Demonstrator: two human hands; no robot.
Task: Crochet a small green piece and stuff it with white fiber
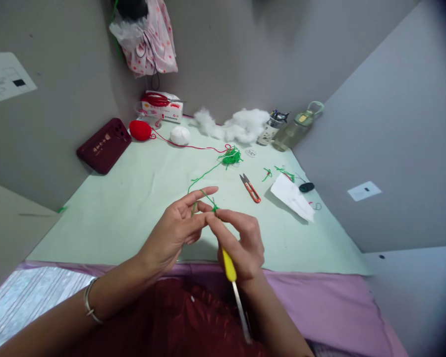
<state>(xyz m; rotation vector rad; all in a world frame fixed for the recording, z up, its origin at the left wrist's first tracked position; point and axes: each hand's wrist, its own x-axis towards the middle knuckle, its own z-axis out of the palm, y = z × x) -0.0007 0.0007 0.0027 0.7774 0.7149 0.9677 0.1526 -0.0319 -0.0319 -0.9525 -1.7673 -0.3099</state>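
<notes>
Green yarn (207, 173) runs from a loose green bundle (231, 156) to my left hand (182, 220), where it passes over the raised index finger. The left thumb and a finger pinch a tiny green crocheted piece (215, 208). My right hand (242, 243) is closed round a crochet hook with a yellow grip (229, 265), its metal end slanting down toward my lap. The right fingertips meet the left ones at the small piece. The hook's working tip is mostly hidden there.
Orange thread snips (250, 188) lie right of centre, near white paper (293, 198) and yarn scraps (285, 173). Behind are a red yarn ball (140, 130), a white ball (180, 135), stuffing (241, 125), a pen cup (269, 131) and a bottle (295, 129). A maroon phone (104, 146) leans left.
</notes>
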